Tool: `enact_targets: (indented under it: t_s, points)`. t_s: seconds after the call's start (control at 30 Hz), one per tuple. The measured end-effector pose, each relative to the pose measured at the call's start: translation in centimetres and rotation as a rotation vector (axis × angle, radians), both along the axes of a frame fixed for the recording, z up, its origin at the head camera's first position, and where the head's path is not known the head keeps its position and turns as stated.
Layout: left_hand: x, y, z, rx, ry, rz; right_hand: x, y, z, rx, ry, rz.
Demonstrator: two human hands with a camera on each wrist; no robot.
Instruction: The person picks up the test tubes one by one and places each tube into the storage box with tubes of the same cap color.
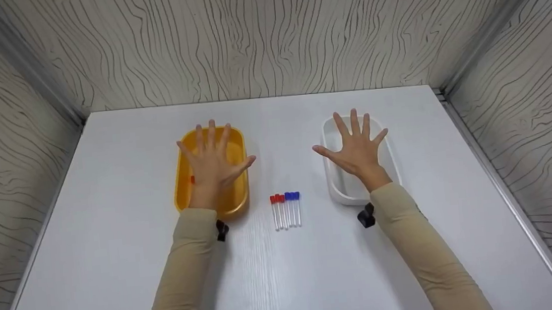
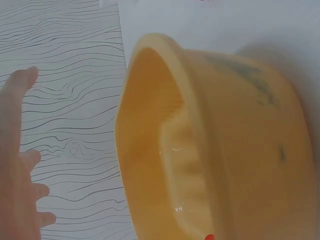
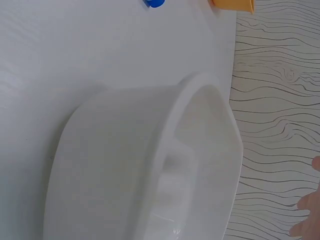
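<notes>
My left hand is spread above a yellow plastic basin, fingers straight and apart, holding nothing. My right hand is spread the same way over a white plastic basin, also holding nothing. Between the basins, a little nearer to me, lie three red-capped clear tubes and three blue-capped clear tubes, side by side in a row. Inside the yellow basin a small red piece shows beside my left hand; the rest of it is hidden. In the left wrist view the yellow basin's wall has dark smudges.
Both basins stand on a white table. A wood-grain-patterned panel rises behind the table, with similar panels at both sides. Each wrist wears a small black device, such as the one on the right.
</notes>
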State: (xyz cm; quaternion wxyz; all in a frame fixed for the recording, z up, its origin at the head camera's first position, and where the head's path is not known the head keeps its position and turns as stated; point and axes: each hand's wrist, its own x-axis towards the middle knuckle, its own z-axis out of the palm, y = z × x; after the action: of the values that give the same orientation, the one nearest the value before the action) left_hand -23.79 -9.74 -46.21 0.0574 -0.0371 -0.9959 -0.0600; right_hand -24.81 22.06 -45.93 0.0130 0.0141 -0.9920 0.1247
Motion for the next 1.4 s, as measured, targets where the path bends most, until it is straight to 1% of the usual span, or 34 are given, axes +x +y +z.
enact_targets:
  t_s: [0.23,0.37,0.5,0.6,0.67,0.73,0.8,0.93,1.07,1.13,1.27,1.33,1.4]
  points:
    - [0.4,-0.5,0.2,0.021,0.008,0.005,0.5,-0.2,-0.1,-0.047,-0.015,0.028]
    - [0.8,-0.8,0.2,0.057,0.034,-0.006,0.9,-0.3,-0.2,-0.095,0.01,0.045]
    - [1.7,-1.3,0.1,0.14,0.05,-0.015,1.5,-0.4,-0.3,-0.16,0.055,0.081]
    - [2.5,-1.7,0.1,0.205,0.066,-0.02,2.0,-0.6,-0.4,-0.211,0.063,0.1]
    - [3.1,-2.0,-0.1,0.234,0.089,-0.031,2.3,-0.6,-0.4,-0.236,0.066,0.109]
    - [3.5,-2.2,-0.3,0.273,0.129,-0.051,2.6,-0.7,-0.5,-0.258,0.067,0.116]
    - [3.9,-2.4,-0.7,0.312,0.182,-0.073,3.0,-0.7,-0.6,-0.287,0.071,0.131]
    - [4.6,-2.8,-1.7,0.402,0.326,-0.119,3.9,-1.0,-0.8,-0.363,0.072,0.17]
    - [5.4,-3.7,-2.9,0.488,0.43,-0.12,5.0,-1.7,-1.0,-0.453,0.063,0.21]
    - [5.8,-4.2,-3.6,0.525,0.457,-0.116,5.5,-2.1,-1.1,-0.488,0.058,0.235]
    - [6.4,-5.5,-4.9,0.6,0.491,-0.123,6.4,-2.9,-1.5,-0.507,0.056,0.293]
    - [6.8,-6.3,-5.7,0.647,0.486,-0.119,6.8,-3.3,-1.9,-0.508,0.043,0.32]
    - [7.0,-7.1,-6.3,0.707,0.455,-0.106,7.3,-3.7,-2.3,-0.516,0.023,0.347]
